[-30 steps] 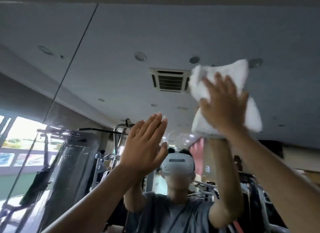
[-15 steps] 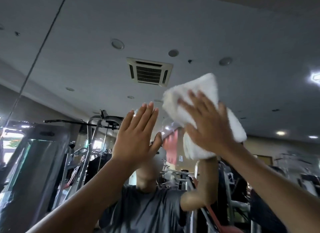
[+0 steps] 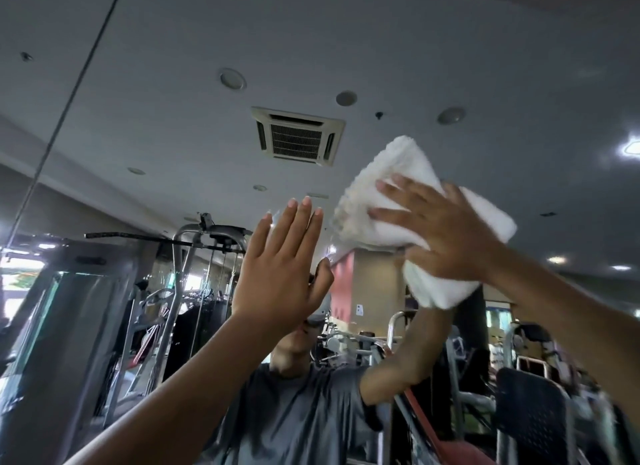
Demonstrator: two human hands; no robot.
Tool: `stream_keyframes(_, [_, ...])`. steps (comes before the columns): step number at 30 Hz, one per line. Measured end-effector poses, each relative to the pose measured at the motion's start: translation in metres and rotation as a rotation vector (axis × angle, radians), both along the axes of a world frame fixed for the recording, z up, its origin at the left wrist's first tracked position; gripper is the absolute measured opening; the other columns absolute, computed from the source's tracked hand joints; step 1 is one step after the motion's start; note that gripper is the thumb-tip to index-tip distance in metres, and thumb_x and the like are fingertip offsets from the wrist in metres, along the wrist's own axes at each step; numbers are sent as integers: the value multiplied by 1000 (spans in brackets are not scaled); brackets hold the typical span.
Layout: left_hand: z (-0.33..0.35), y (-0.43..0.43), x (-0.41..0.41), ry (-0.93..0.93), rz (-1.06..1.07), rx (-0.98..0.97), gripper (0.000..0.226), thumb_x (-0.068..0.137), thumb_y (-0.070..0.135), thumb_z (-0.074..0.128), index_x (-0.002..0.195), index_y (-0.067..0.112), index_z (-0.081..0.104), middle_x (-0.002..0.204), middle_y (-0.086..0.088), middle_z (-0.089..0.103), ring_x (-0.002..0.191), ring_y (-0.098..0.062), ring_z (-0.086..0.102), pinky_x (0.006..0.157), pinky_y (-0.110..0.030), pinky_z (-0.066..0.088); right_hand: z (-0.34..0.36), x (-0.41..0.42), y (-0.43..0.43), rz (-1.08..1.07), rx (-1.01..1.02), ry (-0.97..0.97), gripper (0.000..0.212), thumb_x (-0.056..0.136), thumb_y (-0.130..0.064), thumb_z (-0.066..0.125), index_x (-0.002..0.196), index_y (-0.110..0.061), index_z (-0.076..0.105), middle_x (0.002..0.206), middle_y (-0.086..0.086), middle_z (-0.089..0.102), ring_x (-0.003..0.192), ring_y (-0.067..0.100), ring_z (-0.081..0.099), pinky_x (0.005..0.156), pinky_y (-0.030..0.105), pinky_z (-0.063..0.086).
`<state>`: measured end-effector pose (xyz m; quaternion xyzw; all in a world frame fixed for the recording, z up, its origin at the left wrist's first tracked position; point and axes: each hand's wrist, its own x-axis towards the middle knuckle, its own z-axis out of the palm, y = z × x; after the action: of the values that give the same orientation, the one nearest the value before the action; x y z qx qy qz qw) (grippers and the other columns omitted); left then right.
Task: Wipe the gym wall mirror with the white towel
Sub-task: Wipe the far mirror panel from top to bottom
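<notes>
Well, it looks mid-job on the gym wall mirror [image 3: 166, 94], the white towel [image 3: 401, 166] pressed high on the glass under the flat, spread right hand [image 3: 446, 232], left hand [image 3: 280, 274] open-palmed beside it, plenty seemingly left.

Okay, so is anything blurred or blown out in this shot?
Head view: the right hand and white towel show motion blur; the left hand is sharper; a ceiling light at the right edge flares; the window at far left is blown out.
</notes>
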<state>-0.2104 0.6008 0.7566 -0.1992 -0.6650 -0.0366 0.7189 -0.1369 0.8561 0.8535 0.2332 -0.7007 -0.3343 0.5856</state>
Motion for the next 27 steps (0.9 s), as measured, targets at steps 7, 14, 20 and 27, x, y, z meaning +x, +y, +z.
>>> stream_keyframes(7, [-19,6,-1,-74,-13,56,68,101,47,21,158,9,22,165,-12,19,154,-27,15,124,-48,11,-31,-13,-34,97,-798,243,65,89,-42,37,154,-33,31,164,2,24,150,26,23,108,63,27])
stream_keyframes(14, [-42,9,0,-106,-23,74,69,101,47,24,158,9,19,166,-13,13,155,-27,8,123,-53,13,-22,1,12,20,-60,29,66,83,-42,44,149,-40,34,162,-1,30,148,26,30,108,65,31])
stream_keyframes(20, [-62,12,3,-91,-37,80,69,100,45,26,157,6,22,165,-16,17,154,-31,13,122,-53,16,-71,-12,-40,90,-620,216,64,92,-39,38,155,-34,30,165,0,24,151,24,23,105,55,29])
stream_keyframes(27, [-71,12,5,-96,-48,70,68,100,42,28,157,5,23,165,-17,17,154,-32,13,122,-52,14,-46,4,14,38,-154,79,64,83,-40,43,147,-38,39,162,0,30,147,25,31,103,59,34])
